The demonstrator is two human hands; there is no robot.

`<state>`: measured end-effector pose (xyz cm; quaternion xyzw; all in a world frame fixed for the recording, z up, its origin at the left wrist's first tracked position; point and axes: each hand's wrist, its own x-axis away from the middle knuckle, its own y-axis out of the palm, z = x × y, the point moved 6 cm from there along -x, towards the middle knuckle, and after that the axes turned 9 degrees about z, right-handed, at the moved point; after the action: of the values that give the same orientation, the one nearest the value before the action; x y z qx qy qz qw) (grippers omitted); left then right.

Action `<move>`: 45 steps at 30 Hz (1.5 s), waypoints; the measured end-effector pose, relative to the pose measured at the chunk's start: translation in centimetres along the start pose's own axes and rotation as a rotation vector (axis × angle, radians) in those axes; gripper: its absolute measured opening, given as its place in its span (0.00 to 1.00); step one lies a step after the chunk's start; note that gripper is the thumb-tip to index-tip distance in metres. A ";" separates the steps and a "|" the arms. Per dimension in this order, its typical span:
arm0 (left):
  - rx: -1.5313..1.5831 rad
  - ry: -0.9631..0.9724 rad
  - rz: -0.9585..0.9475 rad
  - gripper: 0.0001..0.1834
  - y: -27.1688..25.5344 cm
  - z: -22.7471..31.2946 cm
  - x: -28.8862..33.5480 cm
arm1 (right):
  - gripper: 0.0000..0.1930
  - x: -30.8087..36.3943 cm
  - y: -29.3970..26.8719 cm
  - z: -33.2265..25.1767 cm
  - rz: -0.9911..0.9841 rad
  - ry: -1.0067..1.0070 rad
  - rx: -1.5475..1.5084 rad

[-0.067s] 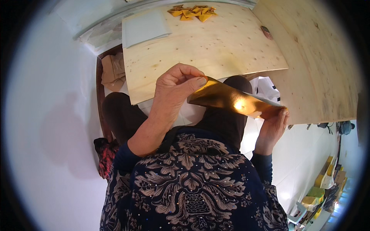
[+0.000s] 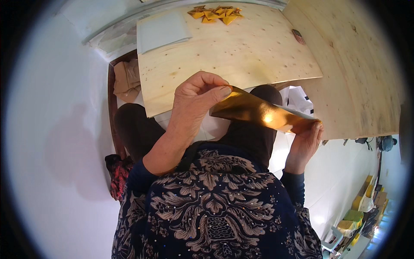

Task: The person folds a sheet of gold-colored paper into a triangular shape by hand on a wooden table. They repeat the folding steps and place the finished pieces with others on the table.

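Left hand (image 2: 199,97) and right hand (image 2: 307,136) pinching opposite ends of gold sheet (image 2: 258,113), held off near edge of desk (image 2: 224,52); folded gold pieces (image 2: 215,14) at far edge.

Sheet (image 2: 258,113): shiny gold. Folded pieces (image 2: 215,14) (far on the pale wood table (image 2: 241,52)): gold-yellow. Blouse (image 2: 215,211): navy, beige floral pattern.

Home craft corner, we judge: bare plywood board (image 2: 224,52) as worktop at upper centre; pile of folded gold paper pieces (image 2: 215,14) at top; white tiled floor (image 2: 51,151) at left; stacked coloured boxes (image 2: 358,216) at lower right.
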<state>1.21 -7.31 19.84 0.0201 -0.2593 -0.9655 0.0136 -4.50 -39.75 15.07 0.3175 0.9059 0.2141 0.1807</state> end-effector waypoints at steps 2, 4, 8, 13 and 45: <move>-0.039 -0.013 0.020 0.07 0.0 -0.1 0.0 | 0.10 0.1 0.0 0.0 0.014 0.002 -0.009; -0.074 -0.029 0.040 0.07 -0.1 -0.2 0.0 | 0.09 0.1 0.1 -0.1 -0.005 -0.006 -0.031; -0.132 -0.084 0.079 0.09 -0.3 -0.7 -0.1 | 0.08 0.1 -0.1 -0.3 -0.008 -0.012 -0.070; -0.137 -0.067 0.052 0.09 -0.2 -0.7 -0.2 | 0.07 0.0 -0.2 0.0 0.014 0.010 -0.087; -0.156 0.010 0.049 0.04 -1.7 0.1 0.1 | 0.10 0.2 0.8 0.5 -0.003 -0.002 0.028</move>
<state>1.12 -5.79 19.03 0.0173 -0.1836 -0.9820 0.0399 -4.06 -38.89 14.98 0.3187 0.9092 0.2007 0.1777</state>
